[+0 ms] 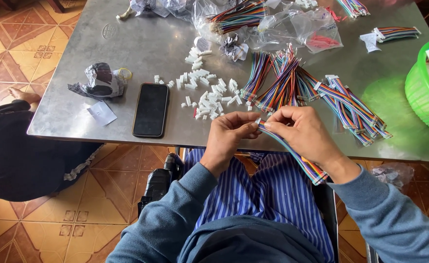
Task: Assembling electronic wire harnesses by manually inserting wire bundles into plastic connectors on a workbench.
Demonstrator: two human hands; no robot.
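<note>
A single camera worn on the person's head looks steeply down and forward over the lap onto the near edge of the grey metal bench (126, 63). It sits close above the hands, which fill the lower middle; the bench's far side runs out of the top, tiled floor (24, 44) showing left

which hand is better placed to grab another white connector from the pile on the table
Probably the left hand. It sits nearer the pile of white connectors, just ahead and to its left, and only pinches the tip of the rainbow ribbon cable. The right hand carries the cable's length and is farther off.
</note>
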